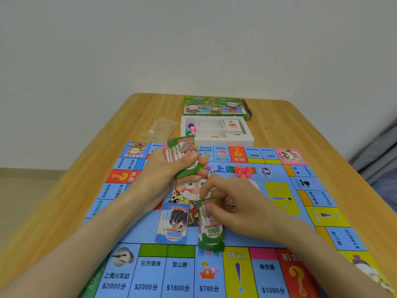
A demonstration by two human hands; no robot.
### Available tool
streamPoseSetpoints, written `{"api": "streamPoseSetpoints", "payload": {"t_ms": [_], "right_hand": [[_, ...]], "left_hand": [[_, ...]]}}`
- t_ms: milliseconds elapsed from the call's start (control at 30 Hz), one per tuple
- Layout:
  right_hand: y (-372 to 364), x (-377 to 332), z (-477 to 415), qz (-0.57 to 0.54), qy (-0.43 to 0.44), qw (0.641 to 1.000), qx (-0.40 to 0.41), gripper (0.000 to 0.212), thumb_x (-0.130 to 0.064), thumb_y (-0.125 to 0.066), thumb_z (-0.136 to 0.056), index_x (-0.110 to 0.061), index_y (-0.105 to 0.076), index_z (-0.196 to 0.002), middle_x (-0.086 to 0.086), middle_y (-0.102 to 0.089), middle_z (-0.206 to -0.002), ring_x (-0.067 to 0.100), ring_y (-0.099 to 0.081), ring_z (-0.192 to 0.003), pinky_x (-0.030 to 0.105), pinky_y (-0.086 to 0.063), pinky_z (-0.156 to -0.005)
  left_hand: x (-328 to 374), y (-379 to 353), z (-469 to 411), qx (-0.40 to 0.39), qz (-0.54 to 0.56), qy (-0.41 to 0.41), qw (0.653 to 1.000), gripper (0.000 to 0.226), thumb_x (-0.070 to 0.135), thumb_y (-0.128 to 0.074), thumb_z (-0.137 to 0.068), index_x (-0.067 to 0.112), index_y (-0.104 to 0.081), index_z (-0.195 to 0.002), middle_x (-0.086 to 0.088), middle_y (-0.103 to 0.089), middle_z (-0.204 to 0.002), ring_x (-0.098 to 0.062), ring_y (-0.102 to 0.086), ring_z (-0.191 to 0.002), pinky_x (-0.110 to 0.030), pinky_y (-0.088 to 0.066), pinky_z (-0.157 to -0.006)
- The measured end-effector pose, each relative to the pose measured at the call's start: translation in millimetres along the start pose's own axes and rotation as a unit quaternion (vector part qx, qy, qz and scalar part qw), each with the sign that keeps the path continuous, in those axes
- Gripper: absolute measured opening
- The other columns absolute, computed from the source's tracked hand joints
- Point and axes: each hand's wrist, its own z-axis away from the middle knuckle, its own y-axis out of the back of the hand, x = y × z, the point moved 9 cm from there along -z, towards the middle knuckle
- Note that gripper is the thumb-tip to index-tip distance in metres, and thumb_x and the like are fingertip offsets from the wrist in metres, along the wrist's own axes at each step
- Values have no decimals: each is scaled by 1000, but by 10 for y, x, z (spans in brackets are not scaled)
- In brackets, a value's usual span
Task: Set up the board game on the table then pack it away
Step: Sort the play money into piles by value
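Wooden table (64, 211) with rounded corners backs onto a plain wall (193, 39). A glossy paper game board (279, 211) covers its near half, the near edge cut off by the frame. The left hand (171, 168) grips a fanned wad of green notes (182, 151), thumb pressed across them. The right hand (232, 203) curls over a green 1000 pile (211, 233) beside a blue 10000 pile (174, 224); blur hides whether it pinches a note. Beyond lie a white foam tray (247, 136), a green box (214, 106) and a crumpled clear bag (160, 129).

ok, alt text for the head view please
A person sorts play money over a game board: left hand grips a stack of notes, right hand pinches a green 1000 pile beside a blue 10000 pile. A white tray and green box lie behind.
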Motion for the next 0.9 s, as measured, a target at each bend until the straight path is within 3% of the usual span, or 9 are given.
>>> {"api": "streamPoseSetpoints", "payload": {"t_ms": [133, 267, 567, 767, 900], "right_hand": [[16, -6, 17, 81, 11, 997, 9, 7, -28, -54, -85, -23, -57, -89, -8, -50, -56, 7, -46, -61, 5, -28, -71], [20, -3, 16, 127, 19, 992, 8, 11, -33, -52, -85, -23, -57, -85, -16, -36, -52, -3, -41, -58, 11, -30, -71], [-32, 24, 5, 182, 19, 983, -16, 17, -38, -51, -84, -24, -59, -81, -19, -32, -54, -6, -36, -56, 11, -28, -67], [168, 44, 21, 175, 1, 979, 106, 27, -44, -39, -88, -28, -44, -67, -16, -31, -51, 2, -33, -50, 15, -21, -57], [358, 124, 56, 88, -37, 977, 193, 32, -41, -41, -90, -24, -42, -62, -10, -38, -49, 13, -37, -49, 27, -29, -50]], "left_hand": [[-6, 7, -8, 1, 0, -1, 1000, 23, 15, -61, -73, 4, -59, -93, -7, -72, -73, -15, -70, -59, -18, -55, -51], [0, 1, -7, -2, -3, -3, 1000, 24, 15, -61, -72, 4, -59, -93, -6, -72, -72, -15, -70, -59, -17, -54, -50], [-11, 2, -13, -8, -10, -6, 1000, 21, 14, -61, -74, 4, -60, -92, -7, -72, -73, -15, -70, -60, -18, -55, -50], [-17, -19, -7, -22, -19, -3, 1000, 19, 18, -59, -77, 6, -58, -92, -4, -67, -65, -15, -68, -58, -19, -55, -50], [-40, -127, 12, -61, 13, 24, 998, 38, 39, -47, -84, 5, -53, -101, -2, -52, -60, -14, -56, -46, -21, -49, -39]]}}
